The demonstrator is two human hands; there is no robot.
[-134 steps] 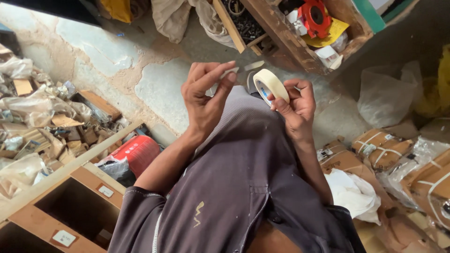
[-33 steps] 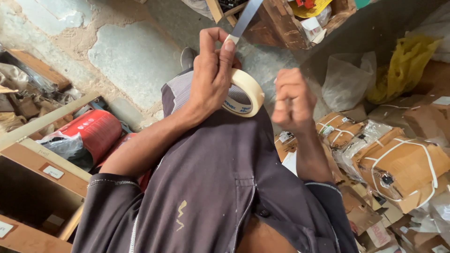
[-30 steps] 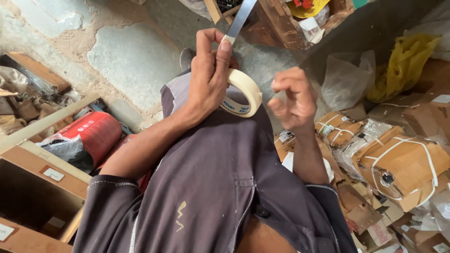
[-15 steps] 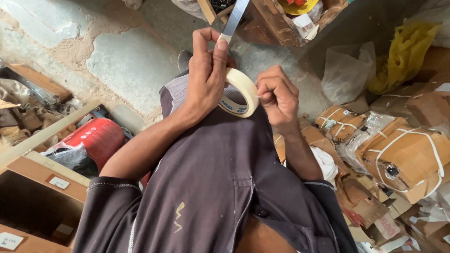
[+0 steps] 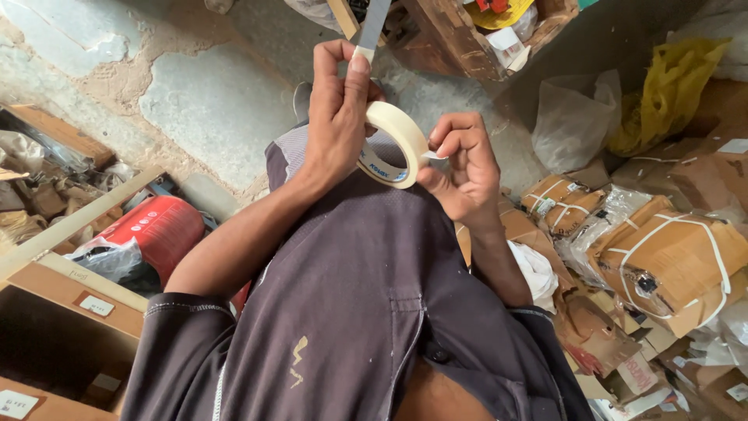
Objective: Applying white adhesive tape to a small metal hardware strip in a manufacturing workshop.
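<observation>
My left hand (image 5: 336, 125) is raised in front of my chest and holds a cream roll of masking tape (image 5: 399, 136) on its fingers. Its thumb and forefinger also pinch a thin grey metal blade (image 5: 372, 22) that points up and away. My right hand (image 5: 465, 170) is against the roll's right side, its thumb and forefinger pinching the tape's edge there. My dark shirt (image 5: 351, 312) fills the lower middle of the view.
A red cylinder (image 5: 156, 228) lies by open cardboard boxes (image 5: 54, 320) at the left. Strapped cardboard parcels (image 5: 670, 253) pile up at the right, with a yellow bag (image 5: 662, 90) and a clear plastic bag (image 5: 573, 125) behind. A wooden crate (image 5: 448, 31) stands at the top.
The roll went from my right hand to my left, which now also holds the blade. My right hand, apart from the roll a second ago, has come in and pinched its edge.
</observation>
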